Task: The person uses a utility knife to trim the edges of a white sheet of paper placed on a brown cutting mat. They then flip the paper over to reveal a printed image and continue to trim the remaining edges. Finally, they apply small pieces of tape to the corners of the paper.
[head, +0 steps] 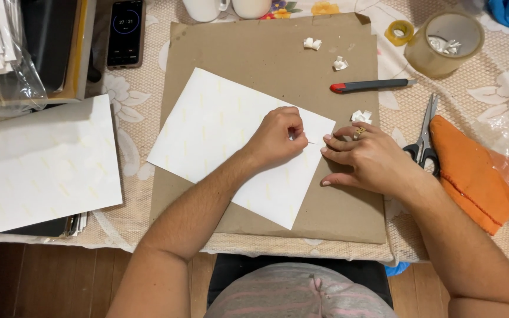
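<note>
left hand (278, 136) pinching white sheet (219, 126) | right hand (363, 159) flat beside

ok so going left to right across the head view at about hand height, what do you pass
White sheet stack → white sheet on the cardboard → left hand, pinching at the sheet's edge → right hand, flat on the cardboard → scissors → orange cloth.

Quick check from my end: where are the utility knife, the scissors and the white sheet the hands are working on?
utility knife (372, 86): head view, middle of its grey handle.
scissors (426, 126): head view, on the blades near the pivot.
white sheet (213, 126): head view, bare area left of the left hand (277, 140).
</note>
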